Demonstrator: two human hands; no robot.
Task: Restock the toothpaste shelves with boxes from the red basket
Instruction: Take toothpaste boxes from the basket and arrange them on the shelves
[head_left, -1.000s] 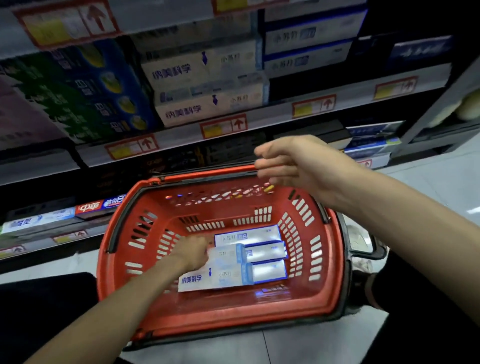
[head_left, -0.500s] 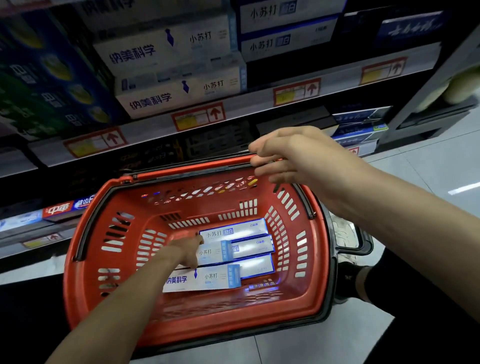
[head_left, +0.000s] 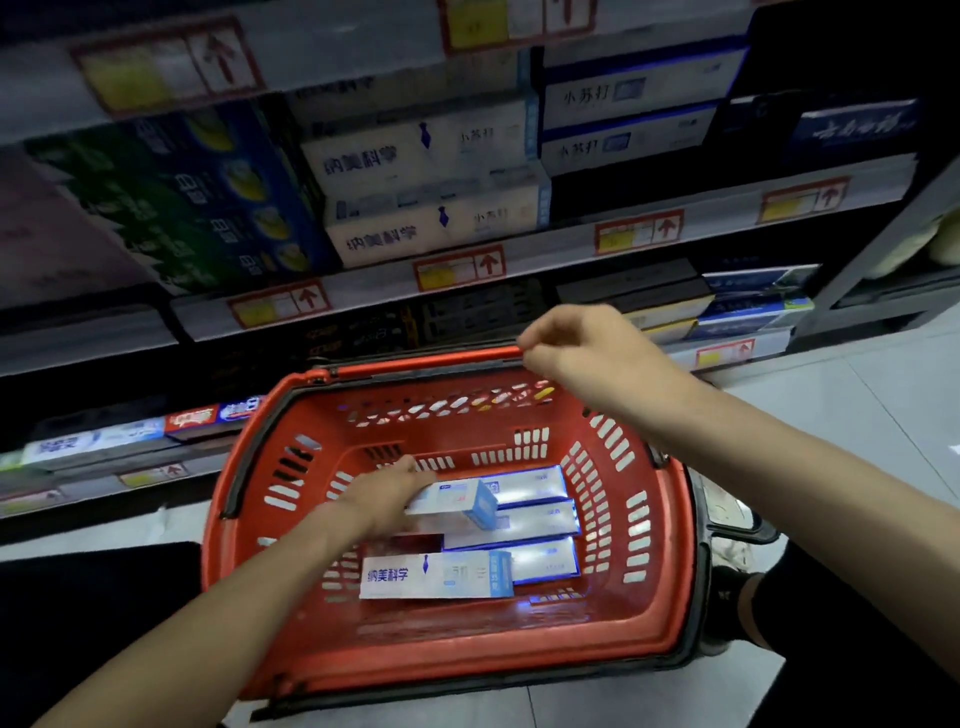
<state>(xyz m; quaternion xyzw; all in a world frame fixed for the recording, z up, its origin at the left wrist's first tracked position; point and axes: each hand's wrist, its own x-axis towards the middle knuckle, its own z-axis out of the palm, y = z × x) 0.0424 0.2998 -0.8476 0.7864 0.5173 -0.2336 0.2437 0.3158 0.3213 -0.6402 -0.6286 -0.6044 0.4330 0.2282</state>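
The left hand (head_left: 387, 491) holds a toothpaste box (head_left: 457, 500) inside the red basket (head_left: 467, 660).
Its grip is closed around the box, tilted over the other boxes (head_left: 540, 519); the right hand (head_left: 592, 348) curls at the far rim, seemingly pinching it.

**Toothpaste count, basket and shelf**

One red basket (head_left: 467, 660). Inside are three blue-and-white toothpaste boxes (head_left: 540, 558) side by side, one white toothpaste box (head_left: 436, 574) in front and one lifted box (head_left: 457, 499), five in all. Two hands: left hand (head_left: 387, 488), right hand (head_left: 587, 348). The shelf (head_left: 550, 249) above carries two stacked white cartons (head_left: 431, 228), two blue-banded cartons (head_left: 628, 140) and four red-framed price tags (head_left: 460, 267)
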